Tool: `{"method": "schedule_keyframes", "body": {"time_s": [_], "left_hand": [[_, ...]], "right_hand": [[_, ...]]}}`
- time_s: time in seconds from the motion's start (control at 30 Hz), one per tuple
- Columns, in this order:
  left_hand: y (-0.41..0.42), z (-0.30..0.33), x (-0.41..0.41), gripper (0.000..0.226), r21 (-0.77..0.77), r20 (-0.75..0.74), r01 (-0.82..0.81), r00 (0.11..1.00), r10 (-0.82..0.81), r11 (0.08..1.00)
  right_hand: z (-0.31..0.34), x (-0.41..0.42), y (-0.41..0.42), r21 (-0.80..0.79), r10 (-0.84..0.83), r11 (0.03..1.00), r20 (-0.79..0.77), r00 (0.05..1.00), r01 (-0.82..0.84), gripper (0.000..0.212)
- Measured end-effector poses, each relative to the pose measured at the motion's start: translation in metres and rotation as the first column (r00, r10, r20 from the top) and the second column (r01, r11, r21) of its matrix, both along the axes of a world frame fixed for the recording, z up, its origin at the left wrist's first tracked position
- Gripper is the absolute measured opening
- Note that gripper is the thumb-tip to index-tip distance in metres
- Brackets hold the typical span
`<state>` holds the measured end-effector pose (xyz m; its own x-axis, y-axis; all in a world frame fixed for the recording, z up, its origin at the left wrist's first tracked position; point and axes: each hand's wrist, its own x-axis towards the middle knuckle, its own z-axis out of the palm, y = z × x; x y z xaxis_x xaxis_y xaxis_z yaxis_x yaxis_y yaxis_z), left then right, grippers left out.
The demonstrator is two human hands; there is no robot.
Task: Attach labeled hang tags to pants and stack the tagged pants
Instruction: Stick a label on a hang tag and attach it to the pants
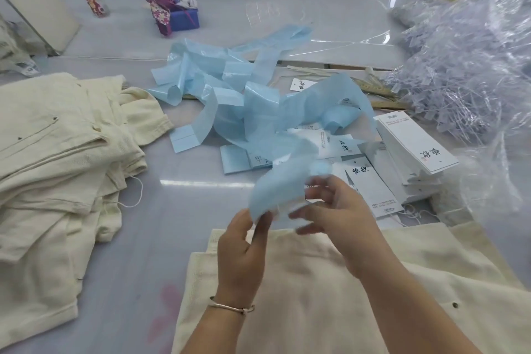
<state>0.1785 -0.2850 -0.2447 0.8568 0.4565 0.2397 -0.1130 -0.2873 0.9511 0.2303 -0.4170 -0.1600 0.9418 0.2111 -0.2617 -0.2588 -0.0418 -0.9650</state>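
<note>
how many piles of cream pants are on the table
2. A stack of cream pants lies at the left of the table; one more pair lies flat at the near edge, under the hands. Others may lie out of view.

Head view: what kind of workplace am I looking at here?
Probably a garment finishing or packing table. A stack of cream pants lies at left, printed hang tags are piled at right beside a heap of clear plastic tag fasteners, and blue label backing strips litter the middle.

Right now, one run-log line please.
left hand: pinches blue backing strip | right hand: peeling at strip | pants: flat below, untagged
</note>
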Motion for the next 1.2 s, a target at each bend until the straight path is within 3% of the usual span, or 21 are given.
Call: {"method": "schedule_keyframes", "body": {"time_s": [0.1, 0.17, 0.27, 0.33, 0.4, 0.57, 0.7, 1.03, 1.2], "left_hand": [[0.005, 0.002, 0.004, 0.025, -0.374, -0.139, 0.06, 0.983, -0.12, 0.925], [0.009, 0.001, 0.006, 0.042, -0.524, -0.214, 0.046, 0.959, -0.184, 0.85], [0.012, 0.002, 0.007, 0.039, -0.64, -0.222, 0.072, 0.936, -0.275, 0.765], [0.013, 0.0, 0.006, 0.034, -0.661, -0.199, 0.12, 0.924, -0.328, 0.741], [0.012, -0.001, 0.004, 0.032, -0.646, -0.199, 0.15, 0.913, -0.355, 0.748], [0.012, -0.001, 0.003, 0.049, -0.659, -0.234, 0.129, 0.901, -0.365, 0.741], [0.011, -0.002, 0.005, 0.038, -0.629, -0.27, 0.077, 0.911, -0.31, 0.773], [0.006, 0.008, 0.008, 0.047, -0.57, -0.378, -0.029, 0.897, -0.231, 0.821], [0.005, 0.012, 0.008, 0.031, -0.566, -0.373, -0.031, 0.901, -0.222, 0.824]], "right_hand": [[-0.008, 0.011, -0.002, -0.304, -0.072, 0.943, 0.219, 0.973, 0.138, 0.021], [-0.019, 0.013, -0.002, -0.371, -0.084, 0.903, 0.337, 0.938, 0.215, 0.016], [-0.031, 0.004, 0.0, -0.405, 0.032, 0.884, 0.549, 0.835, 0.232, 0.02], [-0.038, 0.0, 0.003, -0.502, 0.227, 0.85, 0.623, 0.749, 0.159, 0.022], [-0.042, 0.0, 0.005, -0.629, 0.397, 0.771, 0.601, 0.694, 0.104, 0.028], [-0.042, 0.003, 0.008, -0.751, 0.533, 0.658, 0.515, 0.671, 0.055, 0.015], [-0.043, 0.003, 0.007, -0.745, 0.536, 0.666, 0.509, 0.673, 0.033, 0.009], [-0.045, -0.008, 0.003, -0.623, 0.424, 0.762, 0.688, 0.589, 0.179, 0.016], [-0.046, -0.012, 0.0, -0.601, 0.38, 0.773, 0.697, 0.609, 0.206, 0.019]]}}
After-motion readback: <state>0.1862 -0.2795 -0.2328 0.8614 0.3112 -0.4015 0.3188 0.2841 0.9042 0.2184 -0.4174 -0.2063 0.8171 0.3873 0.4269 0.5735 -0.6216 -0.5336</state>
